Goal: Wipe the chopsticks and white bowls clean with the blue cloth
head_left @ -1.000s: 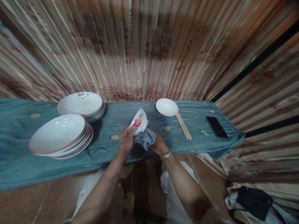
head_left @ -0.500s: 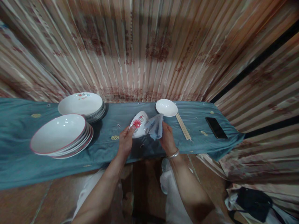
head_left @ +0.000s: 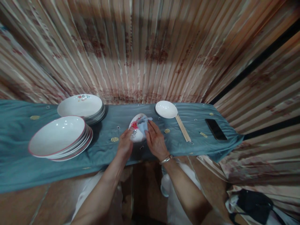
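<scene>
From where I stand, the left grip (head_left: pixel 126 141) is closed on the near-left edge of a flowered bowl (head_left: pixel 134 126), held tilted over the surface (head_left: pixel 103 153) with its painted outside up, probably so that side meets the cloth (head_left: pixel 143 125). The right grip (head_left: pixel 156 140) is bunched around that blue cloth, pressing it against the bowl; the left seems to steady against that push. Left of the left grip sit the red-rimmed bowls (head_left: pixel 58 137), with the flower-decorated dishes (head_left: pixel 81 107) farther back, each nested, likely to save room. Beyond the right grip is a white bowl (head_left: pixel 166 109), and to its right chopsticks (head_left: pixel 183 128) lie side by side. The phone (head_left: pixel 215 129) rests well right of that grip, perhaps clear of the elbows.
</scene>
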Action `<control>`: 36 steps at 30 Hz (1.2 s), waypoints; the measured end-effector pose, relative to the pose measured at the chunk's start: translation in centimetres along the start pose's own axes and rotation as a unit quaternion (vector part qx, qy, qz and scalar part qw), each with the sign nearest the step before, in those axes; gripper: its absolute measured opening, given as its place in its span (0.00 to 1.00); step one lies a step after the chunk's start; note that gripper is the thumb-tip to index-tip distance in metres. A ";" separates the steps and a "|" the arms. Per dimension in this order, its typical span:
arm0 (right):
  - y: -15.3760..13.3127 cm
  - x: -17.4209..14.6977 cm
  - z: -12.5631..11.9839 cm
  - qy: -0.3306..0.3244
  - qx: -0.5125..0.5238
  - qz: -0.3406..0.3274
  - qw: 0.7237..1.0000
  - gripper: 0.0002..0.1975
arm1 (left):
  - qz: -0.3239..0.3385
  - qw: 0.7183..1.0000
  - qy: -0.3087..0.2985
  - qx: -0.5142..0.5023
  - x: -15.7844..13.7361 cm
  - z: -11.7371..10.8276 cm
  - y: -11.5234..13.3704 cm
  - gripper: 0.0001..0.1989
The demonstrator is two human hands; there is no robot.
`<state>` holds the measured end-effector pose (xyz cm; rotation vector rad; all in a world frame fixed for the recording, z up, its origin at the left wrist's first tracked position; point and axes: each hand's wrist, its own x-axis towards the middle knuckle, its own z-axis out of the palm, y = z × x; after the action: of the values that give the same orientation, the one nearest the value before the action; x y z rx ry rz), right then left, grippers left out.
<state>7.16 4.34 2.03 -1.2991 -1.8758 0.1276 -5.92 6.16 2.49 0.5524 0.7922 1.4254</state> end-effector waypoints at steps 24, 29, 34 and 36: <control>-1.0 0.4 1.4 -0.032 0.453 0.379 0.806 0.22 | 0.129 0.935 0.017 0.330 0.0 -0.8 0.9 0.19; -0.2 1.1 0.3 0.002 0.491 0.387 0.781 0.20 | 0.146 0.912 -0.005 0.383 -0.1 -0.9 0.4 0.19; 0.4 1.1 0.0 0.016 0.507 0.394 0.767 0.19 | 0.164 0.891 -0.034 0.421 -0.2 -1.0 0.3 0.18; 0.8 1.1 -0.1 0.023 0.500 0.396 0.770 0.19 | 0.176 0.874 -0.041 0.451 -0.3 -1.1 0.4 0.18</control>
<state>7.67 5.58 2.36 -1.1428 -0.7845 1.3234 -6.96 5.79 2.10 1.5266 1.3347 1.2774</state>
